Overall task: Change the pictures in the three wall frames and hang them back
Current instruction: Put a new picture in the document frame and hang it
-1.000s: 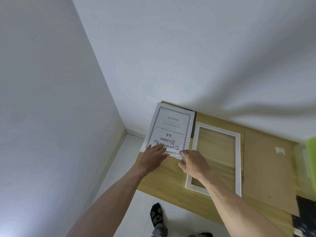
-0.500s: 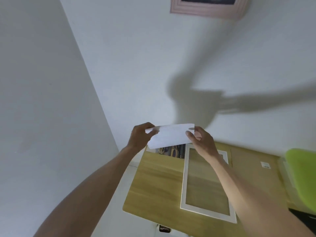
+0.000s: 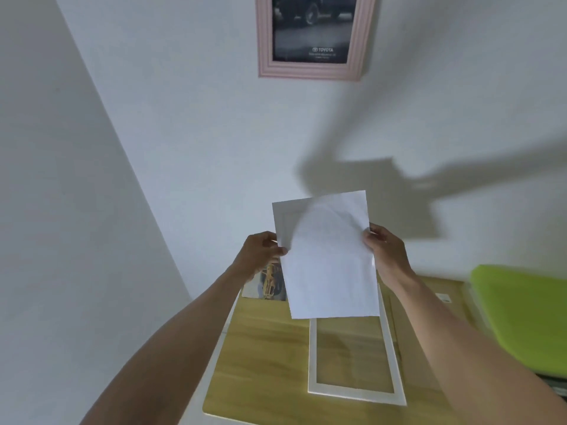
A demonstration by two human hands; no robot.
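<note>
I hold a white sheet of paper (image 3: pixel 326 259) upright above the table, its blank back toward me. My left hand (image 3: pixel 260 253) pinches its left edge and my right hand (image 3: pixel 385 250) pinches its right edge. Below it an empty white frame (image 3: pixel 313 357) lies flat on the wooden table (image 3: pixel 260 348). A picture with a yellow vehicle (image 3: pixel 268 285) lies at the table's far left, partly hidden by the sheet and my left hand. A pink frame (image 3: pixel 313 70) with a dark car picture hangs on the wall above.
A brown backing board (image 3: pixel 429 305) lies to the right of the white frame. A bright green chair back (image 3: pixel 521 317) stands at the right edge. The table sits in a corner between two white walls.
Both hands lifted the sheet off the table and raised it upright, blank side toward me. The view tilted upward, bringing the pink wall frame into sight.
</note>
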